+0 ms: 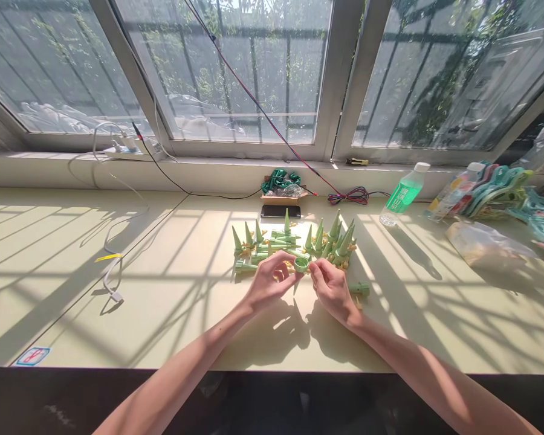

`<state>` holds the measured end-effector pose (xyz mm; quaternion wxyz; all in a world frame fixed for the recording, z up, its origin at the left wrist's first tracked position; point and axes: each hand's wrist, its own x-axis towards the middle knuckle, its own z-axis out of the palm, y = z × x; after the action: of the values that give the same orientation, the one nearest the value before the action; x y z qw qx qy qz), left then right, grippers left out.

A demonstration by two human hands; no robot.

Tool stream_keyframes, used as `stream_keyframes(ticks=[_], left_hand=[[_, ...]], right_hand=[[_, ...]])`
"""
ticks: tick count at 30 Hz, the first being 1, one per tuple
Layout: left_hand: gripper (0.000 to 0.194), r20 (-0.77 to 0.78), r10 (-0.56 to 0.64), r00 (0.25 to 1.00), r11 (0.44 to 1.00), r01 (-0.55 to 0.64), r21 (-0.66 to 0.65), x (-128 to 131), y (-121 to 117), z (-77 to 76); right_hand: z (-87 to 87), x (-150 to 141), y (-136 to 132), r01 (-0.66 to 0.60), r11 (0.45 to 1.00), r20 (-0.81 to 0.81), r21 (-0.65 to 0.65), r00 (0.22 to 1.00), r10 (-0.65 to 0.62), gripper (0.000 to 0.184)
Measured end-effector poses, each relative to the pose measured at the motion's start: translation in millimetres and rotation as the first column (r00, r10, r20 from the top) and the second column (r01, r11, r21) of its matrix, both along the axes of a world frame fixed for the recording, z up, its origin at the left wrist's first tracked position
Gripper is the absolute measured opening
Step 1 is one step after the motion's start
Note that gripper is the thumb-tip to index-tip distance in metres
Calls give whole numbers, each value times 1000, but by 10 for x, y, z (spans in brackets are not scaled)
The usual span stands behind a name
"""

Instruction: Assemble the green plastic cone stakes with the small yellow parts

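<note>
My left hand [268, 281] and my right hand [330, 289] meet over the pale table [163, 284], fingers curled together on a small green cone-shaped plastic piece [301, 263] whose round open end faces me. Just behind them stands a cluster of several green cones [317, 238], some upright, some lying, with small yellow bits among them. One green piece [359, 289] lies to the right of my right hand.
A black phone [280, 211] and a green bundle [281, 180] lie behind the cones. A green bottle [402, 194], plastic bags [485, 244] and colourful packs [489, 190] sit at the right. White cable [113, 284] and a power strip [127, 148] are at the left.
</note>
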<state>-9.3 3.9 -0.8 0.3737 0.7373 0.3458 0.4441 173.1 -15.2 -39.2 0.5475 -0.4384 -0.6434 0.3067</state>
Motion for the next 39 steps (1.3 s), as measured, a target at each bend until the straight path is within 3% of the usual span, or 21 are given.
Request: stream_keyframes(ticks=[7,13,19,21,24,28,33,39], left_hand=[[27,-34,-48,998,995,51,87,-10,9,-30],[25,-85,-12,996,986,26,166,0,16,-65],[30,6,-7,1000,996,8,-90,25,-27,46],[42,54,3,999,981,8,-192,24,-13,50],[62,91,1,996,945,29,-325,9,31,16],[70,84,-124,989,855,149,-496,-5,64,-17],[62,107,-211,972,793,234,-562,-10,55,-15],[46,169,-229,959,778,285,-561,-35,68,-32]], right_hand=[[42,12,-21,20,1000,40,-1,999,-20,35],[34,10,-18,39,999,14,-23,999,-38,36],[-5,11,-20,88,996,-57,7,995,-88,31],[4,7,-28,106,994,-64,41,993,-103,30],[53,1,-46,102,988,0,116,995,-103,28],[124,1,-67,80,972,113,219,988,-106,26],[135,7,-63,24,971,141,239,988,-59,26],[129,12,-60,27,978,154,207,986,-60,26]])
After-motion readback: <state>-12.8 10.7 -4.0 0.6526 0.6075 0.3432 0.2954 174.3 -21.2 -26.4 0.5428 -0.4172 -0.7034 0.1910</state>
